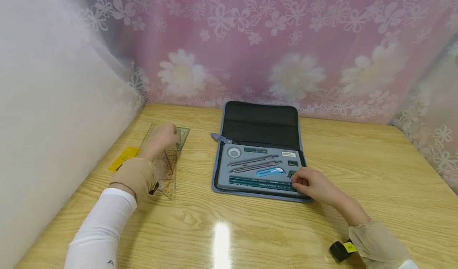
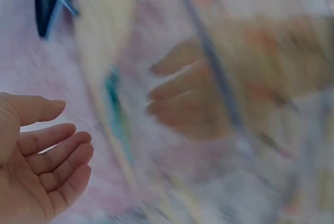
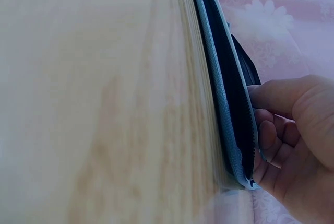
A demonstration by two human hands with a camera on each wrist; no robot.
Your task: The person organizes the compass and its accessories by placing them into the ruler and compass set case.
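Note:
My left hand (image 1: 162,139) is over a cluster of clear drawing rulers, with a clear set square (image 1: 168,181) below it and a green-tinted set square (image 1: 184,135) by its fingertips. In the left wrist view this hand (image 2: 49,156) has loosely bent fingers with nothing between them. At the front right corner of an unzipped pencil case (image 1: 261,129), my right hand (image 1: 316,184) touches the ends of dark green pencils (image 1: 261,182). Its fingers (image 3: 269,135) are curled behind the case's zipped edge (image 3: 229,88); whether they pinch anything is hidden.
The case's grey tray also holds two mechanical pencils (image 1: 255,164), a blue cutter (image 1: 270,172), a round tape-like ring (image 1: 234,153) and a white eraser (image 1: 288,154). A yellow piece (image 1: 123,158) lies far left. A black object (image 1: 340,252) shows beside the right wrist. Curtains border the table.

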